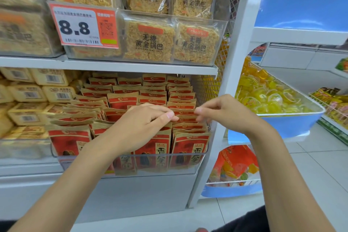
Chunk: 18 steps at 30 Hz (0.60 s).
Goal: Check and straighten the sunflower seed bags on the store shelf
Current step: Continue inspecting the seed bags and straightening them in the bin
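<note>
while seed bags (190, 149) stand upright, hands (148, 120) curl over their tops, grip unclear.

Bare forearms (79, 171), dark trousers (244, 220)

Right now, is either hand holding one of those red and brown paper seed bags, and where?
Cannot tell. The left hand and right hand curl their fingertips at the top edges of the red-and-brown paper seed bags, but no clear pinch shows.
</note>
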Motion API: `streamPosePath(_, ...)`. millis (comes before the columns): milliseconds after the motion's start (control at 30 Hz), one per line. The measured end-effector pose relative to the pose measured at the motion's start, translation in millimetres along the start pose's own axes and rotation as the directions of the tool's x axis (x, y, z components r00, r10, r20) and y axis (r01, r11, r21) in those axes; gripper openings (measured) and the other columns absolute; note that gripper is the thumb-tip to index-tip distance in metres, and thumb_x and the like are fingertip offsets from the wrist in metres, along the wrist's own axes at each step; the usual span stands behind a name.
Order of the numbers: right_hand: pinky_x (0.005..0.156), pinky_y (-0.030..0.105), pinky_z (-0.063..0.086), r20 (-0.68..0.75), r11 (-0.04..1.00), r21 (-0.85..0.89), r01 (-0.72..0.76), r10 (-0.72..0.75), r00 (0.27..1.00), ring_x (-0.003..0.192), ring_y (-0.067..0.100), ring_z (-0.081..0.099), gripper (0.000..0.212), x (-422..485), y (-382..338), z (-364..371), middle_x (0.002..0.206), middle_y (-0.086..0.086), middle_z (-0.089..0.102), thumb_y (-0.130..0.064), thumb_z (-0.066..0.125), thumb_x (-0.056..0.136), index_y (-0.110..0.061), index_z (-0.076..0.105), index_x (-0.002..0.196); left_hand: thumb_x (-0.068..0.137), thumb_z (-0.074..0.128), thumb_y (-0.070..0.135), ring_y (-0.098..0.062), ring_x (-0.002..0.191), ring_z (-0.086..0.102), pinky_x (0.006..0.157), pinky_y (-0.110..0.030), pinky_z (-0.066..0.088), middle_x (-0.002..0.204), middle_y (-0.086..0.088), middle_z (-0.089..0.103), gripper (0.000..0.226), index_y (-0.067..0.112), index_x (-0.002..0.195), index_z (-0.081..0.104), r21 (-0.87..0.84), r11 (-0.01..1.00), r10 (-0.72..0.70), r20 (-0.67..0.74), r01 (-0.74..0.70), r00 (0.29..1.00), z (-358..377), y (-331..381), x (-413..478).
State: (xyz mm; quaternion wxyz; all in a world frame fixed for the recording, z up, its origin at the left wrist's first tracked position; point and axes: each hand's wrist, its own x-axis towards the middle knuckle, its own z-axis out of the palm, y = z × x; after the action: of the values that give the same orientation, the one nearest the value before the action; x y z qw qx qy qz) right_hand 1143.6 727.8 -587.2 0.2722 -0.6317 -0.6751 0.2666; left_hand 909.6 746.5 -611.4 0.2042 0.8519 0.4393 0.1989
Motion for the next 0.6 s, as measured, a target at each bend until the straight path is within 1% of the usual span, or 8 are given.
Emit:
streamPosePath(67,0.088,0.038,0.057,-0.035,0.999,0.015,0.031,-0.030,0.999,0.077,0.010,0.072,0.007,2.3,-1.4,-0.8,0.075,-0.005,0.076,-0.018,0.067,0.091,-0.020,0.073,0.090,0.100,0.025,0.052,0.008,0.126,0.037,0.116,-0.041,0.026,0.123,0.036,0.047,0.045,0.047,0.116,0.067,0.032,0.999,0.019,0.021,-0.020,1.000,-0.5,0.6,0.5)
streamPosePath(133,0.083,0.036,0.058,-0.037,1.000,-0.017,0.026,-0.027,0.999,0.077,0.015,0.072,0.006,4.8,-3.7,1.9,0.073,-0.002,0.075,-0.016,0.071,0.088,-0.021,0.073,0.090,0.099,0.024,0.053,0.008,0.126,0.036,0.116,-0.039,0.025,0.123,0.036,0.046,0.046,0.047,0.115,0.067,0.057,0.998,0.020,0.039,-0.022,0.999,-0.7,1.3,1.5)
streamPosePath(233,0.069,0.025,0.055,-0.048,0.996,-0.091,0.011,-0.015,0.999,0.067,0.007,0.068,0.005,10.5,-8.0,7.3,0.066,-0.011,0.070,-0.018,0.076,0.083,-0.021,0.078,0.088,0.099,0.024,0.053,0.007,0.127,0.034,0.115,-0.038,0.023,0.124,0.036,0.044,0.045,0.049,0.116,0.065,0.074,0.997,0.019,0.049,-0.023,0.999,-0.3,1.5,1.6)
streamPosePath(333,0.055,0.010,0.039,-0.038,0.973,-0.230,0.017,-0.026,0.999,0.054,-0.007,0.056,0.006,18.1,-11.5,15.2,0.052,-0.021,0.058,-0.017,0.074,0.084,-0.021,0.078,0.082,0.100,0.023,0.052,0.006,0.131,0.032,0.114,-0.036,0.021,0.133,0.032,0.045,0.044,0.050,0.118,0.063,0.096,0.995,0.026,0.048,-0.031,0.998,-0.3,1.6,1.0)
streamPosePath(367,0.053,0.010,0.036,-0.027,0.959,-0.282,0.019,-0.027,0.999,0.054,-0.007,0.054,0.006,19.6,-11.5,18.1,0.054,-0.021,0.056,-0.019,0.074,0.084,-0.021,0.079,0.082,0.100,0.023,0.052,0.006,0.132,0.032,0.114,-0.035,0.020,0.136,0.031,0.045,0.044,0.050,0.119,0.062,0.108,0.994,0.027,0.051,-0.032,0.998,-0.3,1.7,0.9)
streamPosePath(433,0.058,0.015,0.037,-0.034,0.938,-0.345,0.043,-0.058,0.998,0.063,-0.004,0.052,0.007,20.5,-10.9,19.9,0.068,-0.019,0.055,-0.021,0.073,0.086,-0.021,0.079,0.084,0.100,0.023,0.052,0.006,0.133,0.030,0.113,-0.035,0.019,0.142,0.029,0.041,0.044,0.050,0.121,0.062,0.119,0.992,0.036,0.055,-0.042,0.998,0.5,1.0,0.1)
streamPosePath(533,0.067,0.019,0.038,-0.224,0.960,-0.241,0.141,-0.196,0.955,0.075,0.002,0.051,0.006,19.7,-13.5,9.2,0.085,-0.009,0.050,-0.022,0.070,0.088,-0.024,0.075,0.084,0.098,0.026,0.056,0.008,0.132,0.028,0.114,-0.040,0.024,0.156,0.030,0.017,0.045,0.049,0.118,0.065,0.080,0.995,0.058,0.044,-0.061,0.997,0.2,0.6,-2.0)
streamPosePath(600,0.073,0.013,0.040,-0.408,0.964,-0.102,0.245,-0.265,0.874,0.081,0.005,0.052,0.006,18.8,-19.6,-1.4,0.094,-0.003,0.053,-0.019,0.067,0.090,-0.023,0.069,0.086,0.098,0.027,0.057,0.002,0.141,0.018,0.116,-0.042,0.019,0.160,0.026,0.009,0.044,0.050,0.121,0.063,0.112,0.993,0.041,0.051,-0.047,0.998,0.7,-0.6,-2.8)
